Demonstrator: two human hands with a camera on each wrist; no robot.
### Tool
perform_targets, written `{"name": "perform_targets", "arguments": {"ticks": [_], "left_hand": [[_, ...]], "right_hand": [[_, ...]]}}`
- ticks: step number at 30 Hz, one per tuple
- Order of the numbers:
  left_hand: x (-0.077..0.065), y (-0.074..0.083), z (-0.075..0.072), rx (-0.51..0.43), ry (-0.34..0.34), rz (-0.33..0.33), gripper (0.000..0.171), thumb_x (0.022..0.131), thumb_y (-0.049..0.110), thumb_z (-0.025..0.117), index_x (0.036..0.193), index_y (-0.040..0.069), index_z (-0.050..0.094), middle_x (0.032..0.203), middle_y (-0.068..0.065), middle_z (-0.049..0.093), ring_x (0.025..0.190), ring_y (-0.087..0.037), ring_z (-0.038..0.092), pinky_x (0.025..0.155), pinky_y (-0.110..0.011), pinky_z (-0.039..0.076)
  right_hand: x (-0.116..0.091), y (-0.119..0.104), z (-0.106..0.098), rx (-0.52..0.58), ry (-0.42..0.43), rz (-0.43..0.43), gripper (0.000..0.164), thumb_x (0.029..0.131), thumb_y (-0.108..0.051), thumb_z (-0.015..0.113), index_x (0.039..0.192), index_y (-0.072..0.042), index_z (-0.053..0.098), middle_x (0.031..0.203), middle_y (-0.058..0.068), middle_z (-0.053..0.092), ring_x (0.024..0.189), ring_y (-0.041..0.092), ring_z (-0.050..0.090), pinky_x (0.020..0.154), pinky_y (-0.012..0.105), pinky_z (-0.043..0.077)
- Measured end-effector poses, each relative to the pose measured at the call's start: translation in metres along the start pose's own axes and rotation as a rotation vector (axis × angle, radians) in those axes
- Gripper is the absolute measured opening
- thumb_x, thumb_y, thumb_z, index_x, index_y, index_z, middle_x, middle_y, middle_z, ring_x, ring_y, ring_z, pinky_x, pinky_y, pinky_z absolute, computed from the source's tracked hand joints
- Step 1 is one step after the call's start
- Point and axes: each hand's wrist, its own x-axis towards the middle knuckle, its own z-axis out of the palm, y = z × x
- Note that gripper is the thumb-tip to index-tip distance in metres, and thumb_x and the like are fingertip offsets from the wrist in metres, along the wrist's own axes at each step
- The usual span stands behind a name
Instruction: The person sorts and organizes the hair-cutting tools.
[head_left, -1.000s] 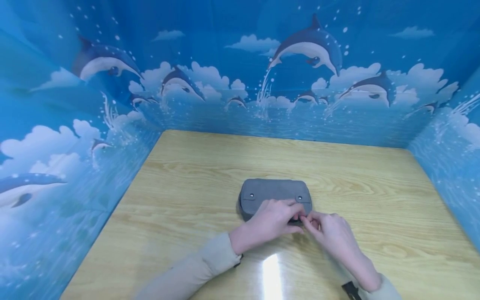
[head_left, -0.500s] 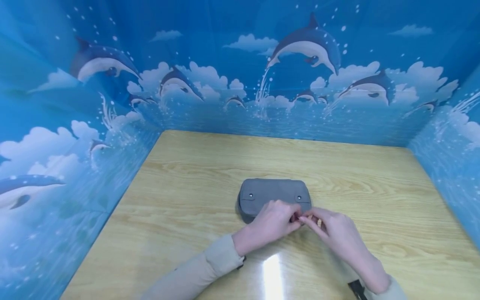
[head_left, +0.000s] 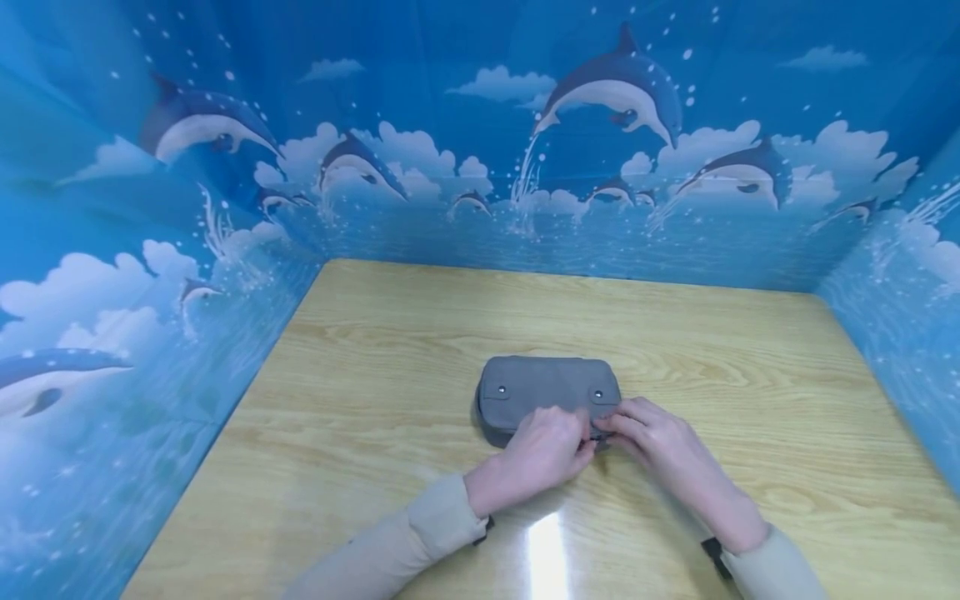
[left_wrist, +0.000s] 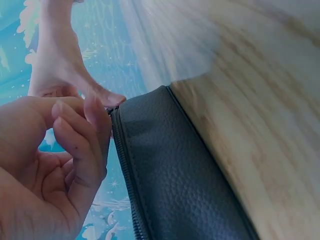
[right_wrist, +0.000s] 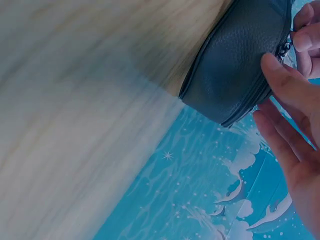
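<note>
A grey leather-look pouch (head_left: 551, 379) with two metal studs on its top lies on the table. Its zipper (left_wrist: 129, 180) runs along the side facing the person. At the near right corner my left hand (head_left: 542, 450) has its fingers curled by the zipper slider (right_wrist: 285, 49) and pinches the pull there, which the fingers mostly cover. My right hand (head_left: 667, 450) grips the same corner, its thumb (right_wrist: 275, 67) pressed on the pouch's side below the zipper and its other fingers across the zipper edge.
The pouch rests on a wood-grain table (head_left: 405, 333). Blue walls (head_left: 420, 167) printed with dolphins and clouds stand behind and at both sides. A bright light reflection (head_left: 546, 550) shows on the table near the person.
The right hand has shifted from pinching beside the left fingertips to gripping the pouch's corner. The left hand's fingers have curled more at the zipper. The pouch has stayed nearly in place.
</note>
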Motion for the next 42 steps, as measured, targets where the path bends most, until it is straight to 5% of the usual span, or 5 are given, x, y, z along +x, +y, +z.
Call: {"name": "perform_targets", "arguments": {"ticks": [11,22,29,36,42], "left_hand": [[0.000,-0.002,-0.005,-0.111,-0.099,-0.035,0.008,0.092,0.016,0.075,0.092,0.010,0.071,0.066,0.006,0.063,0.046,0.002,0.043,0.040,-0.005,0.032],[-0.007,-0.015,-0.011,-0.173,-0.117,-0.053,0.010,0.091,0.013,0.075,0.083,0.013,0.069,0.069,0.009,0.065,0.049,0.004,0.046,0.048,-0.006,0.039],[-0.014,-0.027,-0.015,-0.182,-0.104,-0.056,0.013,0.091,0.019,0.077,0.080,0.018,0.069,0.064,0.014,0.064,0.049,0.008,0.046,0.075,-0.017,0.048],[-0.019,-0.037,-0.016,-0.262,-0.115,-0.065,0.011,0.090,0.018,0.078,0.082,0.015,0.071,0.067,0.010,0.069,0.050,0.010,0.049,0.057,-0.004,0.044],[-0.025,-0.046,-0.019,-0.303,-0.112,-0.067,0.014,0.089,0.016,0.079,0.079,0.015,0.070,0.068,0.007,0.070,0.049,0.011,0.050,0.058,-0.004,0.045]], "right_hand": [[0.005,-0.003,0.002,-0.045,-0.002,0.057,0.032,0.061,0.012,0.085,0.087,-0.007,0.079,0.086,0.002,0.073,0.077,0.018,0.068,0.062,0.031,0.060],[0.007,-0.004,0.006,-0.044,0.021,0.066,0.029,0.061,0.009,0.088,0.083,-0.008,0.080,0.083,0.000,0.073,0.075,0.017,0.069,0.059,0.027,0.059],[0.006,-0.003,0.007,-0.036,0.031,0.084,0.029,0.059,0.006,0.091,0.082,-0.009,0.080,0.081,-0.001,0.072,0.073,0.015,0.067,0.059,0.025,0.058],[0.006,-0.003,0.006,-0.026,0.023,0.089,0.030,0.059,0.007,0.091,0.082,-0.009,0.080,0.081,-0.001,0.072,0.074,0.015,0.067,0.061,0.026,0.059],[0.006,-0.004,0.006,-0.013,0.024,0.089,0.029,0.060,0.006,0.090,0.082,-0.009,0.080,0.082,-0.002,0.073,0.074,0.015,0.067,0.062,0.026,0.059]]}}
